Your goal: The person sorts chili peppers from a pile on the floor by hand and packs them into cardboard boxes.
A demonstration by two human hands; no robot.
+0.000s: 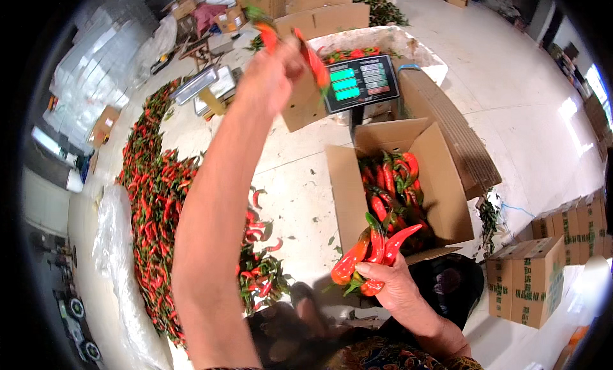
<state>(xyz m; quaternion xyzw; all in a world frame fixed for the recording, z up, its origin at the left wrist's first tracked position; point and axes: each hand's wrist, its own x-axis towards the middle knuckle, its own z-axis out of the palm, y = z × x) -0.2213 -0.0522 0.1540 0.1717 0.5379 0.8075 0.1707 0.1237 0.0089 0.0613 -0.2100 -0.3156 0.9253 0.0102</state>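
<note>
My left hand [280,70], raised and slightly blurred, grips red peppers [313,63] with greenish ends, in front of the foam box and left of the scale display [362,82]. Lower right, my right hand [390,279] is closed around several glossy red peppers [378,245] just above the near edge of an open cardboard box [448,188]. Inside that box lie many red and dark green peppers [390,178]. A long heap of red peppers with green leaves [153,217] covers the floor at the left, partly hidden by my left forearm.
A white foam box [421,49] with peppers stands behind the display. Flattened cardboard [450,121] leans right of the open box. Printed cartons [524,279] stand at lower right. Clear plastic sheeting [115,255] edges the heap; a second scale [210,87] is at upper left.
</note>
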